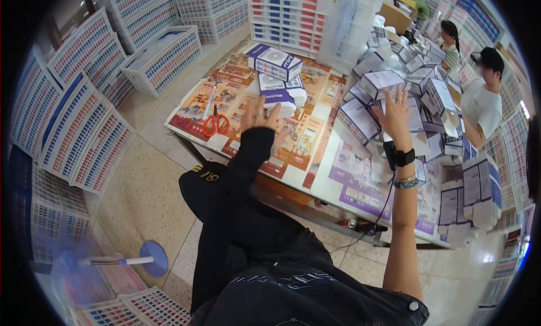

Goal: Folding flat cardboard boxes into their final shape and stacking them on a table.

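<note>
My left hand (260,116), in a black sleeve, is open at the near edge of a small stack of purple-and-white cartons (277,96). Whether its fingertips touch the stack I cannot tell. A larger purple-and-white box (275,61) with a round pattern on top lies at the far end of that stack. My right hand (395,116) is open too, its fingers spread above the near side of a big heap of white-and-purple boxes (360,119). A dark watch (403,157) and bracelets circle that wrist. Red-handled scissors (216,124) lie left of my left hand.
The table (329,168) has a printed cover. A black cable (387,205) hangs over its front edge. Crates (160,58) stand stacked at left, with a fan (152,258) at lower left. Two people (486,95) are beyond the heap at right. A can (351,223) sits below.
</note>
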Action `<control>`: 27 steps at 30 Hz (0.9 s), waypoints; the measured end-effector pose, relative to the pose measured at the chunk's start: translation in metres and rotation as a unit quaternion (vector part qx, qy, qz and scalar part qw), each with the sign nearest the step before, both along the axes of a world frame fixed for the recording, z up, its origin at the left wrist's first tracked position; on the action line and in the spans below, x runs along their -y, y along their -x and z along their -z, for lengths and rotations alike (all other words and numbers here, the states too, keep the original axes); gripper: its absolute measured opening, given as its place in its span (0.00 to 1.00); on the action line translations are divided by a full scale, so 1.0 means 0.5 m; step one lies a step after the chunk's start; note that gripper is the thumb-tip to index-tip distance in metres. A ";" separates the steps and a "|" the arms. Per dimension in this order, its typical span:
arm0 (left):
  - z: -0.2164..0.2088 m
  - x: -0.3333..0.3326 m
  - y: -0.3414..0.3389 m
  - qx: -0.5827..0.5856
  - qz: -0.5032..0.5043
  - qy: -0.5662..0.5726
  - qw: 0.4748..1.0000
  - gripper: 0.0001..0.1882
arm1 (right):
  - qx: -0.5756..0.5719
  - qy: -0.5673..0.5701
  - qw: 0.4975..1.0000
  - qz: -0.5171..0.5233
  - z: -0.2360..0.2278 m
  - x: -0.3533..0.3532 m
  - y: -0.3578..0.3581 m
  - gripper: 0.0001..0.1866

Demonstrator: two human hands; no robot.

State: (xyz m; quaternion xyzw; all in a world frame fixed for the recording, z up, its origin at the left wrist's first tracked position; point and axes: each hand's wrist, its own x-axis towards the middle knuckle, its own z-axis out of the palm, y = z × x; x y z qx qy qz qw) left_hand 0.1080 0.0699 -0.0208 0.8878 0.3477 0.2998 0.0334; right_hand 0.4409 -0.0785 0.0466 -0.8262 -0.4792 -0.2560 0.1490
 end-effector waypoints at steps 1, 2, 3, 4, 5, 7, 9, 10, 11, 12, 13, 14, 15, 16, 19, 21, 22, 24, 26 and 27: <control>-0.006 -0.041 -0.027 -0.014 -0.018 0.014 1.000 0.42 | 0.002 -0.004 1.000 -0.007 0.006 -0.016 0.002 0.25; 0.001 -0.093 -0.048 0.000 -0.021 0.006 1.000 0.42 | -0.042 0.015 0.998 -0.049 0.015 -0.033 0.013 0.26; -0.033 -0.121 -0.077 -0.003 -0.029 0.053 0.998 0.44 | -0.083 0.035 0.992 -0.085 0.019 -0.040 0.021 0.28; -0.044 -0.165 -0.103 -0.004 -0.059 0.081 0.995 0.46 | -0.081 0.050 0.992 -0.081 0.020 -0.057 0.046 0.29; -0.076 -0.193 -0.132 -0.015 -0.078 0.163 0.983 0.49 | -0.106 0.066 0.990 -0.063 0.023 -0.072 0.065 0.30; -0.090 -0.223 -0.188 -0.045 -0.121 0.149 0.980 0.50 | -0.104 0.044 0.986 -0.123 0.047 -0.096 0.070 0.31; -0.074 -0.253 -0.214 -0.054 -0.127 0.123 0.983 0.50 | -0.115 0.052 0.986 -0.108 0.028 -0.108 0.105 0.31; -0.068 -0.248 -0.231 -0.077 -0.167 0.137 0.973 0.42 | -0.126 0.066 0.986 -0.084 0.022 -0.109 0.106 0.32; -0.066 -0.252 -0.247 -0.074 -0.160 0.133 0.975 0.42 | -0.123 0.061 0.988 -0.077 0.017 -0.105 0.087 0.32; -0.050 -0.267 -0.241 0.009 -0.120 0.145 0.982 0.39 | -0.113 0.061 0.991 -0.050 0.020 -0.106 0.075 0.33; -0.033 -0.284 -0.234 0.091 -0.079 0.156 0.980 0.35 | -0.103 0.061 0.993 -0.022 0.020 -0.105 0.062 0.34; -0.020 -0.293 -0.222 0.170 -0.038 0.168 0.970 0.32 | -0.103 0.059 0.993 -0.013 0.016 -0.104 0.059 0.32; -0.010 -0.305 -0.217 0.167 -0.036 0.170 0.971 0.32 | -0.105 0.060 0.993 -0.010 0.013 -0.104 0.058 0.32; -0.002 -0.319 -0.215 0.195 -0.012 0.201 0.960 0.30 | -0.106 0.050 0.992 -0.049 0.007 -0.102 0.059 0.31; 0.002 -0.348 -0.209 0.285 0.050 0.290 0.912 0.25 | -0.109 0.014 0.982 -0.150 -0.005 -0.118 0.082 0.27; 0.011 -0.368 -0.197 0.317 0.066 0.311 0.893 0.24 | -0.109 0.007 0.954 -0.278 0.003 -0.148 0.112 0.29; 0.019 -0.377 -0.186 0.323 0.080 0.274 0.902 0.23 | -0.108 0.004 0.952 -0.286 0.001 -0.164 0.143 0.29; 0.014 -0.348 -0.187 0.311 0.119 0.284 0.899 0.22 | -0.233 -0.018 0.909 -0.346 -0.002 -0.179 0.191 0.34; 0.026 -0.331 -0.200 0.314 0.146 0.281 0.895 0.22 | -0.238 -0.012 0.907 -0.347 0.021 -0.251 0.193 0.40; 0.032 -0.329 -0.191 0.317 0.166 0.274 0.893 0.22 | -0.213 -0.047 0.919 -0.328 0.050 -0.307 0.201 0.40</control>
